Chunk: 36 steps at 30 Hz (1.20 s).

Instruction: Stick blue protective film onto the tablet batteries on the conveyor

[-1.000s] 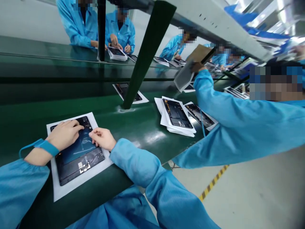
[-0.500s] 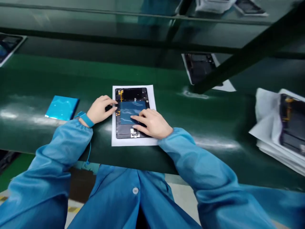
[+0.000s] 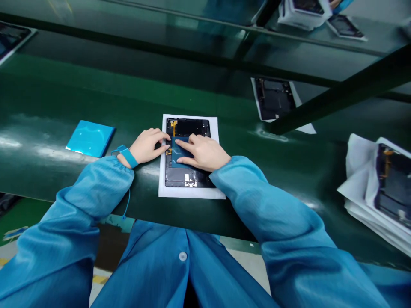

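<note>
An opened black tablet body (image 3: pixel 189 175) lies on a white sheet (image 3: pixel 191 193) on the green belt (image 3: pixel 64 98) in front of me. A blue film-covered battery (image 3: pixel 177 156) sits in its middle. My left hand (image 3: pixel 148 145) rests at the tablet's left edge, its fingertips on the battery's left side. My right hand (image 3: pixel 203 152) lies flat on the battery, fingers stretched and pressing on it. Neither hand grips anything. A blue strap circles my left wrist.
A loose blue film sheet (image 3: pixel 90 137) lies on the belt to the left. Another opened tablet (image 3: pixel 275 98) sits behind a slanted green post (image 3: pixel 337 92). A stack of sheets with a tablet (image 3: pixel 382 184) lies at the right. More units sit on the far shelf.
The view swung from the co-workers down onto my own tablet. My right hand slid up the battery towards the top; my left hand stayed at its left edge.
</note>
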Each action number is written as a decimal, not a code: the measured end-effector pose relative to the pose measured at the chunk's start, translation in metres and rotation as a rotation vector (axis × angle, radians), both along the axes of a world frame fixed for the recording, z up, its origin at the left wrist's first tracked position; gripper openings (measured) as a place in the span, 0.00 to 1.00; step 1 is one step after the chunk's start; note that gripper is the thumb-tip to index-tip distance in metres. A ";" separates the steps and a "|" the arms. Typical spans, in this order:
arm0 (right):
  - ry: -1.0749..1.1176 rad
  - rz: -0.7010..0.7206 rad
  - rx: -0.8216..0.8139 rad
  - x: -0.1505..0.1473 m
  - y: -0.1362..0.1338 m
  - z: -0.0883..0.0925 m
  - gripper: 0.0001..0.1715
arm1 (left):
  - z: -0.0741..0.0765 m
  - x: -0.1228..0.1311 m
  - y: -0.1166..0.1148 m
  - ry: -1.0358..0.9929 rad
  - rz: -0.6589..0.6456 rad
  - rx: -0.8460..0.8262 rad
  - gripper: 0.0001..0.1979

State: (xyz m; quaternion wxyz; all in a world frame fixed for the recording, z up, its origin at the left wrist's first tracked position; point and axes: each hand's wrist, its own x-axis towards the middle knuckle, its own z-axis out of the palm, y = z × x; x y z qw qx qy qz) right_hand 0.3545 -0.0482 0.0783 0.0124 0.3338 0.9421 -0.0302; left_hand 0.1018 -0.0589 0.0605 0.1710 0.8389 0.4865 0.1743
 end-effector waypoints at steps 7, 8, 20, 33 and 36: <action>0.022 0.001 0.036 0.010 -0.021 -0.001 0.42 | -0.001 0.001 0.000 0.013 0.007 0.012 0.15; 0.023 -0.063 0.048 0.011 -0.018 -0.001 0.42 | -0.001 0.001 0.000 0.012 0.007 0.014 0.15; 0.117 0.100 -0.007 0.024 -0.055 -0.005 0.45 | 0.000 0.001 0.000 -0.001 0.010 0.016 0.14; 0.063 -0.352 0.096 0.033 -0.009 -0.015 0.44 | -0.003 -0.006 0.004 -0.001 -0.010 0.032 0.18; 0.099 -0.290 0.103 0.033 -0.022 -0.016 0.44 | -0.009 -0.014 0.007 0.027 0.006 0.022 0.20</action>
